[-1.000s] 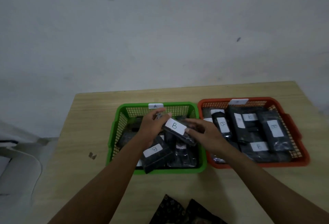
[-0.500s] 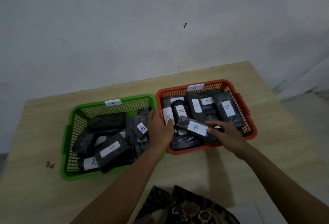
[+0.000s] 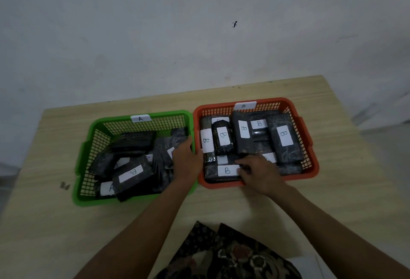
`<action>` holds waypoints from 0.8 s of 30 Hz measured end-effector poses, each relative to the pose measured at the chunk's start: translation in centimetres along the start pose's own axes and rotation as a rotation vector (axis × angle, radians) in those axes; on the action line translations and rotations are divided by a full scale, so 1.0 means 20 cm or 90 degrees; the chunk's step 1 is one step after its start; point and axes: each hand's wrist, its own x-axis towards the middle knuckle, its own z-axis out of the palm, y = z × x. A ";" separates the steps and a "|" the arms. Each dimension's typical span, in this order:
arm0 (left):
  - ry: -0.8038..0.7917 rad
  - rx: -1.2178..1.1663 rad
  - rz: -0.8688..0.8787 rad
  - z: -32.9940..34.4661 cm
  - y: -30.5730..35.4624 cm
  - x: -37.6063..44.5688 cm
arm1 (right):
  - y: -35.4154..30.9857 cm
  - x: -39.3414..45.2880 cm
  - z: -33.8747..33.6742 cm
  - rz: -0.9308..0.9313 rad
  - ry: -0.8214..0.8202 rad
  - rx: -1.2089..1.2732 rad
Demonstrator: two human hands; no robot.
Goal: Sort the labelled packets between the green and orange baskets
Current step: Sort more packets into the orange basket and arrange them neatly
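Packets are what matters here, and one wrong one can be picked out in the lower left of the frame: a B-labelled packet [image 3: 133, 175] lies in the green basket [image 3: 88, 145], on top of the pile at its near side. Nearest the camera, patterned cloth [image 3: 224, 254] is seen at the bottom centre, with both forearms reaching up from it over the wooden table [image 3: 255, 207]. The left hand [image 3: 185, 160] is laid over the right wall of the green basket, fingers fairly straight, resting on the packets there with nothing gripped. The right hand [image 3: 258, 173] is curled over the near packet [image 3: 221, 171] in the orange basket [image 3: 310, 143]; whether it is gripped or only touched cannot be told.

The stray packet is found to the left of both hands, its long axis slanted from lower left to upper right. The left hand is judged the nearer, so a short reach leftward is called for. Farther up, an A tag [image 3: 140, 118] is seen on the green rim and a B tag [image 3: 244, 105] on the orange, where every readable label shows B. A bare wall [image 3: 199, 34] fills the top.
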 end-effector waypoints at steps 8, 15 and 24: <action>-0.116 -0.093 -0.024 -0.20 0.04 0.02 | -0.20 0.01 0.05 -0.105 0.204 0.040; 0.058 0.005 0.003 -0.59 -0.23 0.03 | -0.67 0.18 0.12 -0.220 0.138 0.114; 0.102 0.141 -0.087 -0.82 -0.60 -0.06 | -1.16 0.23 0.39 0.057 -0.049 0.054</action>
